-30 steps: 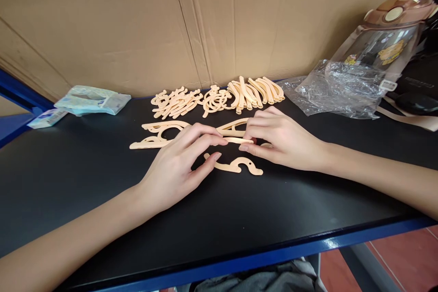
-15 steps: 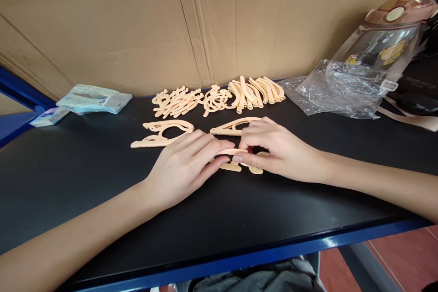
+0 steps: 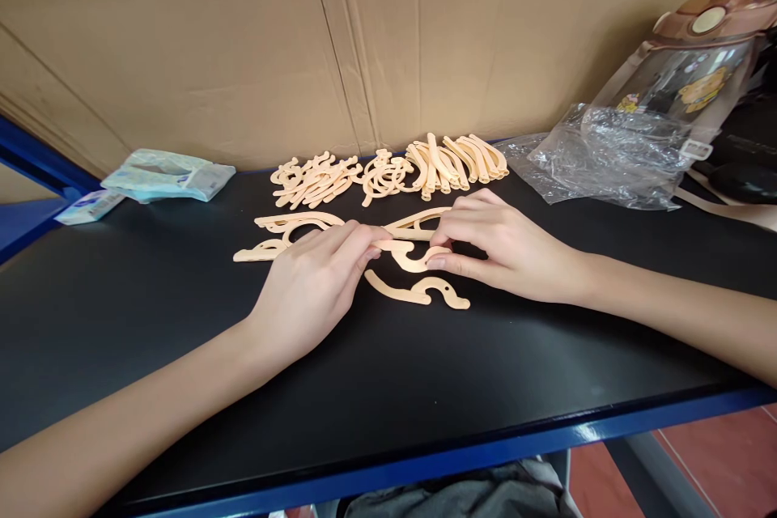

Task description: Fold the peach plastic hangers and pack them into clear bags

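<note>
A curved beige plastic hanger piece (image 3: pixel 408 260), shaped like a hook, is held level between my hands. My left hand (image 3: pixel 321 267) pinches its left end, and my right hand (image 3: pixel 498 247) grips its right end between thumb and fingers. Just below lies a similar wavy hanger piece (image 3: pixel 418 291) with a small hole, flat on the black table. Behind my left hand rest joined hanger parts (image 3: pixel 261 253), partly covered by it. Another arched hanger part (image 3: pixel 418 224) lies beyond the held piece, its right end hidden by my right hand.
At the back are piles of small hook pieces (image 3: pixel 319 178), ring-like pieces (image 3: pixel 387 176) and long curved arms (image 3: pixel 455 163). A tissue pack (image 3: pixel 163 174) lies left. Clear plastic film (image 3: pixel 598 158) and a water bottle (image 3: pixel 698 69) stand right, before a cardboard wall (image 3: pixel 212 40).
Both hands have lifted slightly away from me with the hanger piece, which now shows its hooked shape. The wavy piece below is now fully uncovered on the table.
</note>
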Tool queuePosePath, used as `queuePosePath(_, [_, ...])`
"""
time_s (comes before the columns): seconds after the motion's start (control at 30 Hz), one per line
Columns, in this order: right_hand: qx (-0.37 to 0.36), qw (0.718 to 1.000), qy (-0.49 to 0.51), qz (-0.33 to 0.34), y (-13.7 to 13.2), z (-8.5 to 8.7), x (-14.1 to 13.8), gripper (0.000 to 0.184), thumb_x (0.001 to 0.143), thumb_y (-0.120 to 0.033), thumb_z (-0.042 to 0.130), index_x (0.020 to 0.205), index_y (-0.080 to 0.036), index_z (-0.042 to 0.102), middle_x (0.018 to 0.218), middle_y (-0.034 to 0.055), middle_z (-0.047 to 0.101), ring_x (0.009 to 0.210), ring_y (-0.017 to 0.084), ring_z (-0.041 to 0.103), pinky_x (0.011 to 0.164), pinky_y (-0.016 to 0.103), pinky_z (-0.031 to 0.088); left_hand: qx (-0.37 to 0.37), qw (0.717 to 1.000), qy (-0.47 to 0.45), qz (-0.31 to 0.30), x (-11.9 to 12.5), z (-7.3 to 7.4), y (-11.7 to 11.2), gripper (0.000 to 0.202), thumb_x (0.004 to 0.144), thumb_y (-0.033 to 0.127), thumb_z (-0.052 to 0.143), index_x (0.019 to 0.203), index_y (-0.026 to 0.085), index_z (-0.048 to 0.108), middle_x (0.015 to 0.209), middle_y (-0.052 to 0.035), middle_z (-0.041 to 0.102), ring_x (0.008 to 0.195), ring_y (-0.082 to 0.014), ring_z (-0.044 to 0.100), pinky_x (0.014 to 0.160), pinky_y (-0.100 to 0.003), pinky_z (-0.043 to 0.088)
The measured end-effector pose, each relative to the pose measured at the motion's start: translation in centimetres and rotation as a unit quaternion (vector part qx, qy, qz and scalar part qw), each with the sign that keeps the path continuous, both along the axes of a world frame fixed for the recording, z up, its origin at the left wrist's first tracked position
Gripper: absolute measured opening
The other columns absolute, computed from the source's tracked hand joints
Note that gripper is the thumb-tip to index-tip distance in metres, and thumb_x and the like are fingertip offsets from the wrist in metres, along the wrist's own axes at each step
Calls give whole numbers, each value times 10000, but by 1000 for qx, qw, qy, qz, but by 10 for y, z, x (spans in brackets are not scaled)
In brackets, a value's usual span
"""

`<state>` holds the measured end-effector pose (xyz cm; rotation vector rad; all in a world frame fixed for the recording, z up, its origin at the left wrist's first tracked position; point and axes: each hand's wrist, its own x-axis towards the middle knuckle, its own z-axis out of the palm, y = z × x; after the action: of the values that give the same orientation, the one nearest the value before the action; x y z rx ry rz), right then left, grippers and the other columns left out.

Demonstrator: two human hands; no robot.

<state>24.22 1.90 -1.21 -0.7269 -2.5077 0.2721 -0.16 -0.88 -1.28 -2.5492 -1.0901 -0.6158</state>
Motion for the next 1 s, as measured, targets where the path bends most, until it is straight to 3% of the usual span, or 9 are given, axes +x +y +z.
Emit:
queuePosePath(0.17, [18, 1000, -6, 18, 2, -1, 1, 238, 963, -353, 516, 845, -168, 607, 745, -3, 615, 722, 144, 514, 804, 312, 323, -32, 999, -1, 13, -2, -1, 1, 227, 988, 156, 373, 1076, 149, 582, 933, -46, 675, 765, -173, 648, 646, -269, 459])
queuePosePath(0.43, [31, 999, 4, 39, -2, 1, 0, 262, 983, -330, 476, 831, -173, 622, 751, 9, 638, 719, 147, 528, 807, 312, 328, -152, 987, -32, -37, -4, -2, 1, 263, 1002, 180, 319, 1146, 183, 539, 918, -20, 591, 713, -124, 560, 611, -220, 434])
queuePosePath(0.53, [39, 998, -9, 41, -3, 0, -2, 285, 979, -361, 476, 820, -174, 622, 725, 12, 628, 720, 156, 524, 800, 316, 327, -136, 988, -36, -70, -2, -1, -3, 250, 1010, 220, 325, 1116, 181, 548, 913, -18, 605, 703, -112, 576, 612, -210, 429])
queuePosePath(0.73, [60, 995, -41, 67, -6, -3, -5, 323, 979, -361, 468, 741, -183, 595, 690, 11, 617, 724, 162, 505, 823, 319, 332, -44, 993, 21, -103, 4, -1, -11, 287, 982, 438, 446, 981, 195, 597, 749, 28, 586, 494, -78, 515, 458, -208, 339])
queuePosePath(1.0, [81, 994, -38, 61, -6, -3, -6, 344, 986, -361, 450, 750, -165, 606, 667, 5, 593, 699, 151, 481, 820, 311, 330, -57, 990, 58, -115, 6, 0, -8, 273, 1007, 328, 407, 928, 176, 619, 803, 0, 617, 598, -95, 570, 506, -207, 391])
